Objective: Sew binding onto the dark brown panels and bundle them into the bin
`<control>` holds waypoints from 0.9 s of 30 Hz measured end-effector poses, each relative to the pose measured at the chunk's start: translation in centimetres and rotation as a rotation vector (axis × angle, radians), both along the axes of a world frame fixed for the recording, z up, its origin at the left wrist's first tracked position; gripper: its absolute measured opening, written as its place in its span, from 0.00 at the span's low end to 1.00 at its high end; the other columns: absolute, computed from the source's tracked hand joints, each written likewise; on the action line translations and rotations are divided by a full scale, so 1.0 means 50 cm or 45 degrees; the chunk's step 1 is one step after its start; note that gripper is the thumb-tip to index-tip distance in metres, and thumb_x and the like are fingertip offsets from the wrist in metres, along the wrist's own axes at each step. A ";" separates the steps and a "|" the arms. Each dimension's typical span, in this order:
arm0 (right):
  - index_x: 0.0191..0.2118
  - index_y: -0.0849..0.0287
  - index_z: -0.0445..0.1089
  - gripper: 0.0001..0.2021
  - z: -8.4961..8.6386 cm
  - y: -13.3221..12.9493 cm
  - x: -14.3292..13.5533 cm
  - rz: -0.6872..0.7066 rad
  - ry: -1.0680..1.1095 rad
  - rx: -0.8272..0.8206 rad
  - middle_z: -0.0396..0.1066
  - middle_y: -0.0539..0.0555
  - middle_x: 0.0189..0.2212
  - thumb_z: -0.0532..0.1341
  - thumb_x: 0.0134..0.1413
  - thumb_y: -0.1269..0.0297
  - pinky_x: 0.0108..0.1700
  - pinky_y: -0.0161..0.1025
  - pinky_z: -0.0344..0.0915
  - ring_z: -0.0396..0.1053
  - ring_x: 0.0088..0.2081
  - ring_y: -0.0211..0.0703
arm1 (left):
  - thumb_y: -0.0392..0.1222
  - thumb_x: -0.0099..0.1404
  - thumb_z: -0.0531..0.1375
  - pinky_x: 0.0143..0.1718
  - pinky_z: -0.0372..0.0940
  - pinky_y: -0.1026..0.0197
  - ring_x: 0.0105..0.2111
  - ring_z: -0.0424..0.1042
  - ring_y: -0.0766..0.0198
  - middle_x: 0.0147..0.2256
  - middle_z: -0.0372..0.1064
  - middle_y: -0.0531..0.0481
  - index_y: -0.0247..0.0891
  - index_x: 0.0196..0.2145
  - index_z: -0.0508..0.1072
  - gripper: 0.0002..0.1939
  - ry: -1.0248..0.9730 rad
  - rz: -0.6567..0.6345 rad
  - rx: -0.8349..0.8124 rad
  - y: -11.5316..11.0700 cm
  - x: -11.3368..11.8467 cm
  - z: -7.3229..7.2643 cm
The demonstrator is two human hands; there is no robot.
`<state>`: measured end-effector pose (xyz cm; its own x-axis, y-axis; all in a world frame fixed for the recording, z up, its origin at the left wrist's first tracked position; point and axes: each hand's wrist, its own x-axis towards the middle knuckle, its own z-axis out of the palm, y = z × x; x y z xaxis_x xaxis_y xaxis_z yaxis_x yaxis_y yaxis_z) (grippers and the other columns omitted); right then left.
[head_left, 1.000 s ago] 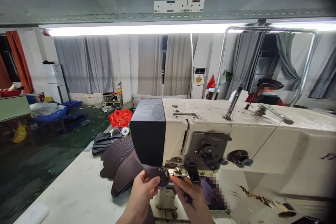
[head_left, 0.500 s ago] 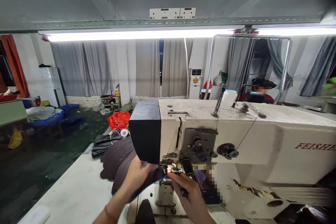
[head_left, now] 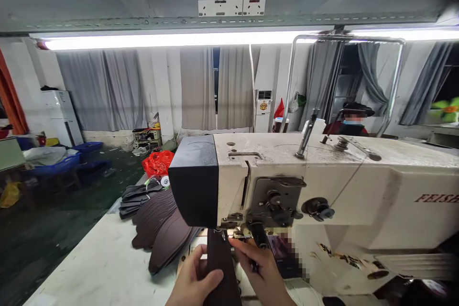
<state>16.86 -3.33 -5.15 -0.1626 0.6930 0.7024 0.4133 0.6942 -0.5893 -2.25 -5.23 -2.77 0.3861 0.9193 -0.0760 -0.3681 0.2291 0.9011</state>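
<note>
A long dark brown fabric piece (head_left: 220,265) runs from the sewing machine's needle area toward me. My left hand (head_left: 195,279) is closed on its left edge, thumb on top and fingers beneath. My right hand (head_left: 263,267) is on the other side, its index fingertip at the piece's right edge near the presser foot (head_left: 238,234). The other right fingers are curled around a small dark object that I cannot make out. Above both hands is the head of the white sewing machine (head_left: 231,186). Its needle is hard to see.
Left of the machine, fanned stacks of dark brown pieces (head_left: 168,244) lie on the white table (head_left: 86,263). Behind them are bundled dark pieces (head_left: 134,201) and a red plastic bag (head_left: 158,163). A co-worker (head_left: 353,122) sits beyond the machine.
The brown piece has swung from pointing left to pointing toward me. My left hand has moved down and right with it. My right hand has stayed close to the presser foot.
</note>
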 end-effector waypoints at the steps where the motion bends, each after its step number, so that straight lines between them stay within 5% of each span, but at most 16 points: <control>1: 0.48 0.55 0.73 0.15 0.001 0.000 0.000 -0.003 -0.002 -0.003 0.74 0.52 0.28 0.57 0.58 0.71 0.35 0.32 0.69 0.72 0.30 0.36 | 0.52 0.45 0.71 0.35 0.68 0.58 0.30 0.74 0.60 0.30 0.76 0.45 0.36 0.39 0.66 0.28 0.017 0.014 -0.011 -0.002 0.001 -0.001; 7: 0.48 0.54 0.72 0.15 0.004 -0.002 -0.003 -0.004 -0.006 -0.022 0.75 0.54 0.34 0.56 0.57 0.72 0.39 0.33 0.69 0.73 0.36 0.38 | 0.53 0.46 0.70 0.34 0.68 0.60 0.29 0.72 0.62 0.31 0.75 0.48 0.38 0.41 0.65 0.29 0.087 0.018 -0.033 -0.020 -0.008 0.020; 13: 0.51 0.55 0.71 0.16 -0.004 -0.005 0.000 0.015 -0.006 -0.105 0.72 0.54 0.30 0.54 0.59 0.71 0.34 0.31 0.68 0.70 0.31 0.36 | 0.50 0.43 0.72 0.39 0.69 0.57 0.32 0.73 0.61 0.39 0.75 0.49 0.44 0.45 0.65 0.33 0.050 0.030 -0.202 -0.029 -0.023 0.050; 27: 0.51 0.52 0.70 0.17 -0.024 0.004 0.006 0.018 -0.014 -0.030 0.74 0.55 0.35 0.55 0.59 0.73 0.37 0.33 0.70 0.73 0.36 0.40 | 0.44 0.42 0.72 0.46 0.68 0.55 0.41 0.74 0.55 0.45 0.73 0.46 0.43 0.47 0.67 0.33 -0.047 0.224 -0.125 0.010 -0.016 0.042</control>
<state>17.16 -3.14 -6.33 -0.1800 0.7072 0.6838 0.4100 0.6858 -0.6013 -3.04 -4.73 -0.66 0.2247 0.9616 -0.1575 -0.4428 0.2447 0.8626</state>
